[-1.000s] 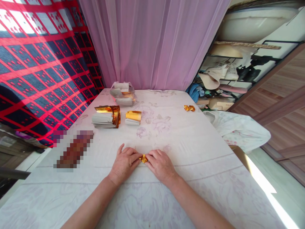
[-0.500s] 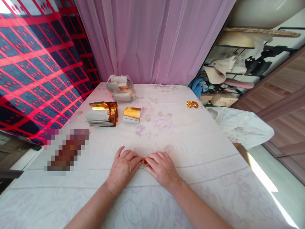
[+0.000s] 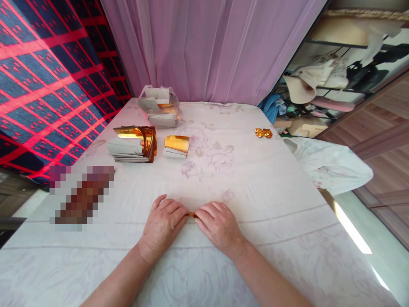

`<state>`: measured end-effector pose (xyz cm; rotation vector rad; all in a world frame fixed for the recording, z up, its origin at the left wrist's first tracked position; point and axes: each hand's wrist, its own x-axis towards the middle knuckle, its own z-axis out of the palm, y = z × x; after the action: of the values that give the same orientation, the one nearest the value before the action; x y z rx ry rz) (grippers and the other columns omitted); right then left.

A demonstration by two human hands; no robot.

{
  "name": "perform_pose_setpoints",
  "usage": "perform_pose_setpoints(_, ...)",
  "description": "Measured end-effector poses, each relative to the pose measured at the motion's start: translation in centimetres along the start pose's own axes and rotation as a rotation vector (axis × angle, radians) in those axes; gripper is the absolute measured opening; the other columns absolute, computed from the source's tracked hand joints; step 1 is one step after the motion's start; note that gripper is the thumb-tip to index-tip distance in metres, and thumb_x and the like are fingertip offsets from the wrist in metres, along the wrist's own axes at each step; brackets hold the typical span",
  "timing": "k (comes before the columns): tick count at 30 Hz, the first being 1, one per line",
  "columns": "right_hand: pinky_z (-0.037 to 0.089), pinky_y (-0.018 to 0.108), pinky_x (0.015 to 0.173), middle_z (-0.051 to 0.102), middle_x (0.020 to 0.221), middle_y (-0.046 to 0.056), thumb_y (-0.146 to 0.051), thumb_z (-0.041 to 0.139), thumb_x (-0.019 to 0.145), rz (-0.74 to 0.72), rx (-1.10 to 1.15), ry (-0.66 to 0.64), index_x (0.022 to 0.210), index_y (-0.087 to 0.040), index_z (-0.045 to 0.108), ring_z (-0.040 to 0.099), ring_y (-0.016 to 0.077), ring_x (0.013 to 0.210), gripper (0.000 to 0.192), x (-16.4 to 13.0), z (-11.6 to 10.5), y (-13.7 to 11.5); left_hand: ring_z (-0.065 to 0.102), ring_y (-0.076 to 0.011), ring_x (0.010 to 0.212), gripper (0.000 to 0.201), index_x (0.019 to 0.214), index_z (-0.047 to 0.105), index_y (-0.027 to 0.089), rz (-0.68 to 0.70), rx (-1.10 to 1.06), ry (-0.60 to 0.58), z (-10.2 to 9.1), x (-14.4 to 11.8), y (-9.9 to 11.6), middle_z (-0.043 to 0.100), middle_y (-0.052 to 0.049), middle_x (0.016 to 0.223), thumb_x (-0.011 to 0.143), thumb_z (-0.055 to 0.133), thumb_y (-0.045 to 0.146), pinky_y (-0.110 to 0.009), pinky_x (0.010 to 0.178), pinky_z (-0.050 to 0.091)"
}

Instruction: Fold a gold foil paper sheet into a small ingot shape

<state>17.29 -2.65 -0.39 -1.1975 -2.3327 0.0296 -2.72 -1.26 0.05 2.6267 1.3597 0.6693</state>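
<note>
Two hands, the left hand (image 3: pixel 164 221) and right hand (image 3: pixel 219 224), press fingertip to fingertip on a small gold foil piece (image 3: pixel 192 215) lying between them on the bed (image 3: pixel 271 204), equally near both.

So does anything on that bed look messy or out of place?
Only mildly: the bigger stack of gold papers has top sheets curling upward, and two folded gold pieces lie alone near the right edge. Nothing looks spilled or torn.
</note>
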Motion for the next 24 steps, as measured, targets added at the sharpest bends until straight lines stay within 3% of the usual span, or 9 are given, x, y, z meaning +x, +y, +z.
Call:
perform_pose_setpoints(9, 0.042, 0.031, 0.074, 0.066, 0.083, 0.004, -0.023, 0.049, 0.095, 0.154, 0.135, 0.014, 0.089, -0.02, 0.066, 0.057, 0.0179, 0.079, 0.017, -0.7, 0.1, 0.3, 0.058, -0.0183, 0.082, 0.013, 0.087, 0.069, 0.027, -0.06, -0.119, -0.048, -0.1, 0.0, -0.4, 0.069, 0.002, 0.082, 0.091, 0.057, 0.029, -0.043, 0.093, 0.035)
perform_pose_setpoints(17, 0.039, 0.03, 0.071, 0.065, 0.074, 0.001, -0.021, 0.048, 0.093, 0.277, 0.15, 0.049, 0.08, -0.021, 0.059, 0.057, 0.0174, 0.073, 0.017, -0.7, 0.7, 0.2, 0.06, -0.0203, 0.087, 0.014, 0.085, 0.064, 0.024, -0.222, -0.103, -0.09, -0.2, 0.1, 0.3, 0.069, 0.001, 0.082, 0.092, 0.053, 0.029, -0.049, 0.101, 0.027)
perform_pose_setpoints(24, 0.039, 0.029, 0.072, 0.065, 0.075, 0.001, -0.02, 0.051, 0.092, 0.301, 0.116, 0.048, 0.08, -0.022, 0.06, 0.057, 0.0169, 0.075, 0.015, -0.4, 1.0, 0.2, 0.059, -0.0217, 0.083, 0.019, 0.082, 0.063, 0.023, -0.226, -0.015, -0.07, -0.3, 0.4, 1.0, 0.069, 0.0, 0.077, 0.093, 0.049, 0.03, -0.051, 0.099, 0.028)
